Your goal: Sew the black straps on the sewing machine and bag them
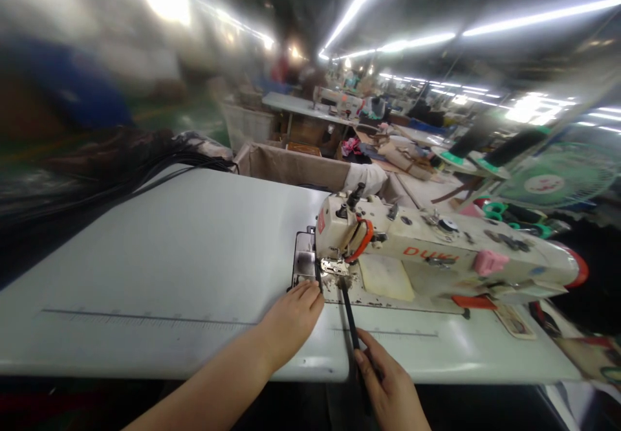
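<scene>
A long narrow black strap [349, 314] runs from the needle area of a cream sewing machine [436, 256] toward the table's front edge. My right hand [385, 376] grips it near that edge, thumb on top and fingers curled around. Beside the needle plate, my left hand [305, 301] has its fingers bent and close together. Its fingertips press at a short dark section of strap left of the presser foot [334, 266]; the thumb is hidden. The strap's far end under the foot cannot be made out.
The pale tabletop [194, 243] has a printed ruler along its front. A bundle of black straps [194, 162] lies over its left edge. Behind stands a fabric-lined bin [295, 169]. Thread cones [504, 149] and a green fan [548, 182] are at right.
</scene>
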The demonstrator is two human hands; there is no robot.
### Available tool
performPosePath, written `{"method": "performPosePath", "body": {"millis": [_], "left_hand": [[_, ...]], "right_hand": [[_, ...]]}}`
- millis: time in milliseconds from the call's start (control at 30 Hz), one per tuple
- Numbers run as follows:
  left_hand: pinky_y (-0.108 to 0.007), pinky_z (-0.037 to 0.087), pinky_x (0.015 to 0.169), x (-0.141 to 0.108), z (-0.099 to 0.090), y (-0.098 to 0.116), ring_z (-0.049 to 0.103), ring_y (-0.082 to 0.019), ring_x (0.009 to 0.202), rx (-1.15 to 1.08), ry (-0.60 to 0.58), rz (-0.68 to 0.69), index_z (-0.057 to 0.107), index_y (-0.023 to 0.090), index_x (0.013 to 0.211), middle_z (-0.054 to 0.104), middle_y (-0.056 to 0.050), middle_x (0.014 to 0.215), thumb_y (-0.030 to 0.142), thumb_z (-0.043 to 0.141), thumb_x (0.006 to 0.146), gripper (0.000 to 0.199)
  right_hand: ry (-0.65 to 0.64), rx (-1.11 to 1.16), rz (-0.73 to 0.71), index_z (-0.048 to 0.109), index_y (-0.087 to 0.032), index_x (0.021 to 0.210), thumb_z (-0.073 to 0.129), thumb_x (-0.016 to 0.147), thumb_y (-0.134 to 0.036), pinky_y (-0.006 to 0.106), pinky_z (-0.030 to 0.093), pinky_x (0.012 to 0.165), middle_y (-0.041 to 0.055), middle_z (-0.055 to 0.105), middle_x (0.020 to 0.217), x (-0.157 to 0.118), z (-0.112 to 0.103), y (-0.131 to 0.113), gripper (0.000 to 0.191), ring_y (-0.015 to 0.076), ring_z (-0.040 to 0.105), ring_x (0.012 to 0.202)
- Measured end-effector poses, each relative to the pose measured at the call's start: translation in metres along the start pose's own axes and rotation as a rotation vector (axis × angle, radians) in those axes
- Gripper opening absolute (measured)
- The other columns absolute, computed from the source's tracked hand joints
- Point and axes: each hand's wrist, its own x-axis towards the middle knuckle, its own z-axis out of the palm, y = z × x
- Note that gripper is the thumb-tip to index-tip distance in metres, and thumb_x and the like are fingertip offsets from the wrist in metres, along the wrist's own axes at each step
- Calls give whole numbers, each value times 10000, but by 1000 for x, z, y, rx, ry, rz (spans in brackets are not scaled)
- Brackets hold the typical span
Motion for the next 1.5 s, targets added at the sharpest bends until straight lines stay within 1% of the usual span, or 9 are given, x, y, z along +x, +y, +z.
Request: {"method": "performPosePath", "body": {"millis": [200, 400, 733, 867, 967, 1067, 1167, 1267, 1500], "left_hand": [[-456, 404, 1204, 4, 10, -13, 618, -216, 1278, -139, 54, -148, 672, 168, 1177, 719, -80, 1257, 160, 569, 995, 209], [-529, 346, 1236, 13, 2, -17, 520, -266, 1407, -203, -53, -297, 636, 193, 1274, 674, -91, 1370, 189, 619, 968, 307], [-568, 250, 1267, 14, -1, -17, 416, -265, 1485, -282, -117, -377, 607, 245, 1310, 609, -67, 1465, 186, 571, 983, 334], [-589, 269, 1256, 10, 6, -22, 429, -275, 1474, -364, -75, -379, 626, 261, 1269, 618, -51, 1454, 177, 557, 976, 313], [-537, 351, 1231, 12, 14, -36, 474, -263, 1439, -476, -6, -412, 665, 252, 1181, 666, -55, 1378, 176, 534, 966, 263], [-490, 400, 1211, 26, 23, -57, 513, -266, 1397, -532, 7, -455, 663, 202, 1209, 662, -101, 1359, 177, 530, 944, 297], [-493, 387, 1217, 50, 29, -81, 521, -293, 1380, -517, -18, -463, 672, 168, 1227, 636, -128, 1391, 163, 570, 898, 344], [-472, 399, 1207, 79, 32, -99, 549, -293, 1352, -515, -49, -452, 693, 206, 1225, 657, -97, 1381, 173, 616, 869, 365], [-461, 425, 1171, 117, 29, -112, 575, -341, 1325, -503, -77, -435, 676, 241, 1293, 687, -91, 1342, 317, 717, 826, 475]], "right_hand": [[0, 25, 30, 735, -176, 1284, 549, 959, -515, 453, 530, 1069, 126, 762, 1227, -2, 1, -1, 505, 306, 712, 1172], [-15, 23, 31, 709, -160, 1319, 515, 976, -517, 457, 508, 1103, 144, 733, 1284, -3, 6, 7, 532, 304, 678, 1233], [7, 52, 29, 706, -177, 1313, 514, 982, -499, 454, 511, 1100, 135, 738, 1278, -3, 11, 1, 500, 300, 681, 1228], [8, 55, 36, 688, -165, 1329, 498, 987, -486, 442, 527, 1075, 146, 736, 1280, -2, 14, -6, 506, 298, 687, 1212], [-6, 51, 24, 667, -167, 1349, 479, 996, -464, 410, 560, 1009, 142, 765, 1199, -2, 16, -13, 498, 283, 724, 1117], [-52, 34, 10, 592, -171, 1429, 446, 1007, -415, 382, 592, 879, 117, 787, 1055, 1, 22, -21, 509, 265, 752, 958], [-101, 33, -29, 495, -190, 1513, 416, 1007, -342, 383, 577, 884, 116, 772, 1141, 5, 29, -30, 534, 264, 743, 1010], [-140, 31, -53, 525, -214, 1485, 405, 1004, -300, 384, 557, 920, 114, 758, 1207, 12, 36, -39, 503, 268, 733, 1070], [-139, -58, 36, 591, -171, 1433, 425, 999, -286, 421, 551, 926, 152, 767, 1179, 22, 40, -49, 478, 318, 737, 1076]]}}
